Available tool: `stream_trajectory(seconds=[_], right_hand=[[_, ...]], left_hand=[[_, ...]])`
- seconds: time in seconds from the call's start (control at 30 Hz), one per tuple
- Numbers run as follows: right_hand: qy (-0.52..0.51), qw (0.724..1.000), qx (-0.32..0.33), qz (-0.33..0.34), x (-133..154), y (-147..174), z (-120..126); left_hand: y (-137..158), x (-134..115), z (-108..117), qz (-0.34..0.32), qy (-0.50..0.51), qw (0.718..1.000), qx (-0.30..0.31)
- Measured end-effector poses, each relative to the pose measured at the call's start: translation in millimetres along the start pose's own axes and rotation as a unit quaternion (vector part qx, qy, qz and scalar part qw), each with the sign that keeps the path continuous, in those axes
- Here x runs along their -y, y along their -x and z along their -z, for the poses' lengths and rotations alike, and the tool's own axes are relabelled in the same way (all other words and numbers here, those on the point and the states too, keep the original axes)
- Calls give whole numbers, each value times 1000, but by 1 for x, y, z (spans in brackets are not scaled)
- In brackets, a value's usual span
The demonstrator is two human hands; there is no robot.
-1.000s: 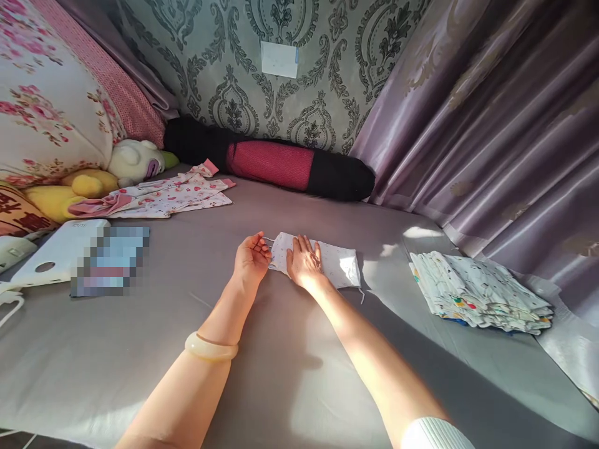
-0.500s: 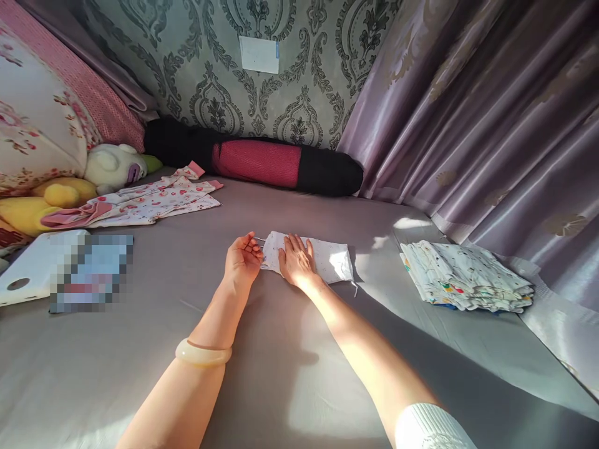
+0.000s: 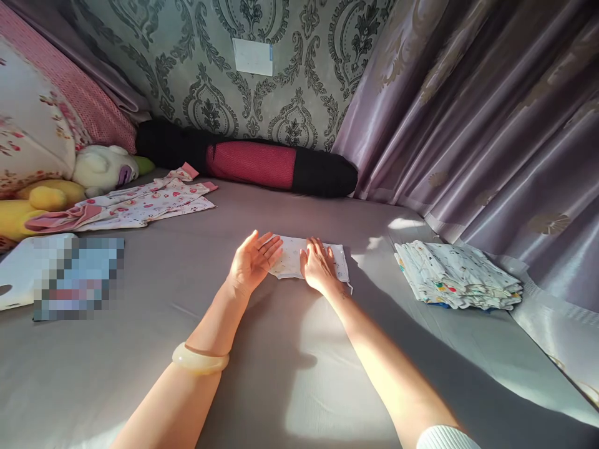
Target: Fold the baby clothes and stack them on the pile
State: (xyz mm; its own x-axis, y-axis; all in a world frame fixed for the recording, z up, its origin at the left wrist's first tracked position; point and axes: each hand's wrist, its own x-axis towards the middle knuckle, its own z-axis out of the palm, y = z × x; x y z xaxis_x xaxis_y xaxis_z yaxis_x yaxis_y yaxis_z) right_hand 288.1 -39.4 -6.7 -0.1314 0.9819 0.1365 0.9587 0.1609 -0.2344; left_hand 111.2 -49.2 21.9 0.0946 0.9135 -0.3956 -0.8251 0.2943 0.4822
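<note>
The left hand [image 3: 254, 263] covers part of the white cloth's [image 3: 291, 254] left end, and the right hand [image 3: 320, 264] hides some of its middle. Pixelation blurs a flat item [image 3: 82, 279]; the left edge cuts off the white box [image 3: 23, 267], yellow toy [image 3: 19, 218] and flowered pillow [image 3: 35, 131]. Any writing on the wall paper [image 3: 253, 57] is too small to read.

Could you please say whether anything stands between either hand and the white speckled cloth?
Nothing visible does: the right hand rests on the white speckled cloth, and the left hand is at its left end.
</note>
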Motion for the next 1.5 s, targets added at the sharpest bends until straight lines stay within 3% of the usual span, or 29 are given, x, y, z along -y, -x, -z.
stream_trajectory(seconds=[0.13,0.33,0.6,0.9,1.5], right_hand=[[15,1000,0,-1,-7,3,-5],[33,999,6,-5,-9,2,-12],[33,999,7,-12,-8,3,-7],[40,996,-1,-86,-16,5,-7],[42,994,6,-96,-17,6,-4]], left_hand=[[-2,8,0,50,-35,998,-11],[-6,10,2,67,-9,998,-12],[-6,10,3,78,5,997,8],[-4,11,3,82,0,997,9],[-4,11,2,82,-6,997,0]])
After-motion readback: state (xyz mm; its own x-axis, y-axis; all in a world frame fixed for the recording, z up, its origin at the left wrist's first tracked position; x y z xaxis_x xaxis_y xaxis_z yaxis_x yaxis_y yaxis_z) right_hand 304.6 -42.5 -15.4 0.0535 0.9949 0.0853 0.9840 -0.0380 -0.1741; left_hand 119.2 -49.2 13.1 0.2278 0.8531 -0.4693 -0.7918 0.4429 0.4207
